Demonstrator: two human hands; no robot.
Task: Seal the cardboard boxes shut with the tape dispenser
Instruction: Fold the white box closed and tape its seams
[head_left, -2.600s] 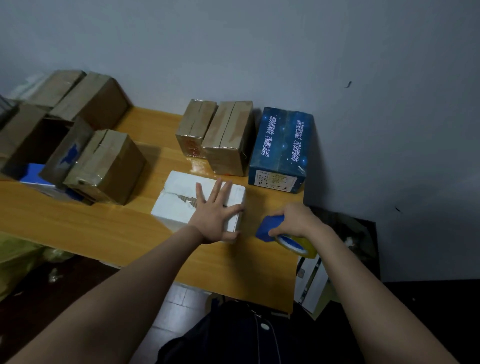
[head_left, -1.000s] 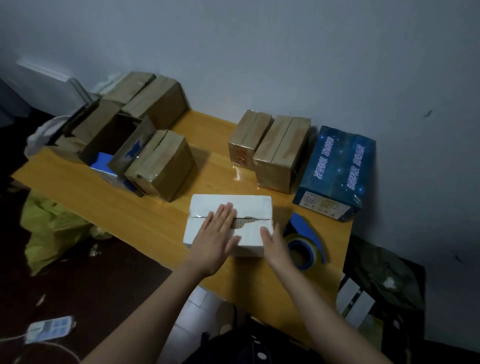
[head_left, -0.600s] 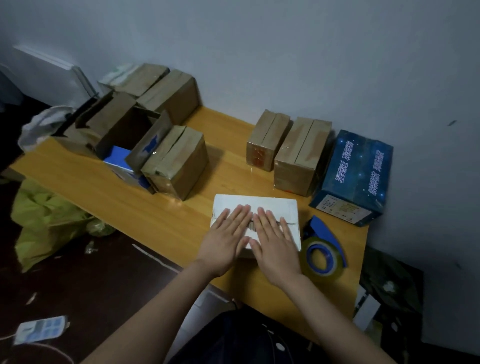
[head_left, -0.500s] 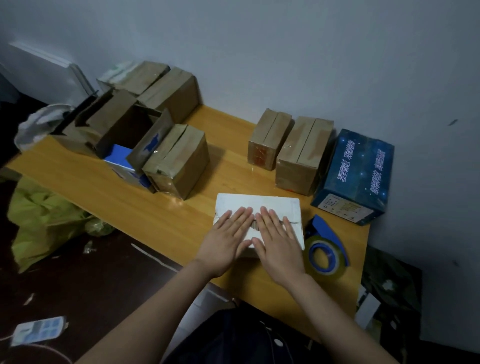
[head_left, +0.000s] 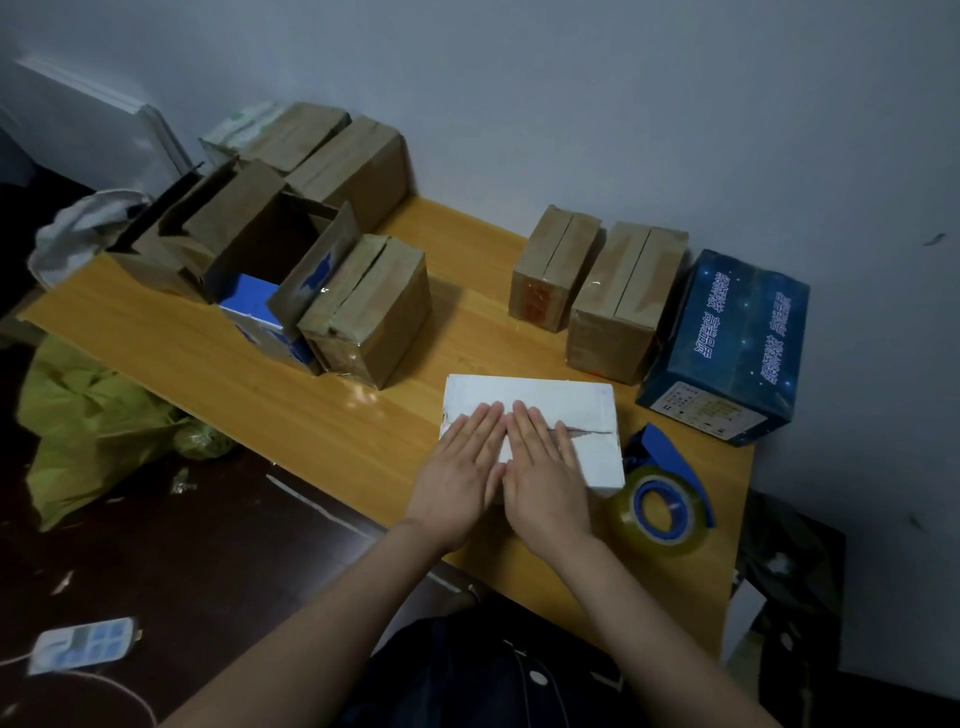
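Observation:
A flat white box (head_left: 561, 402) lies near the front edge of the wooden table (head_left: 234, 374), with a torn seam running across its top. My left hand (head_left: 462, 473) and my right hand (head_left: 545, 473) lie side by side on its lid, fingers straight, pressing it down. The blue tape dispenser (head_left: 662, 493) with its clear tape roll rests on the table just right of the box, untouched.
Two taped brown boxes (head_left: 550, 270) (head_left: 623, 296) and a dark blue printed box (head_left: 732, 343) stand at the back right. Several brown boxes, one open (head_left: 270, 244), crowd the back left. A yellow-green bag (head_left: 88, 421) lies on the dark floor at the left.
My right hand let go of the tape dispenser, which now lies on the table. That hand moved onto the white box beside my left hand. The view shifted left.

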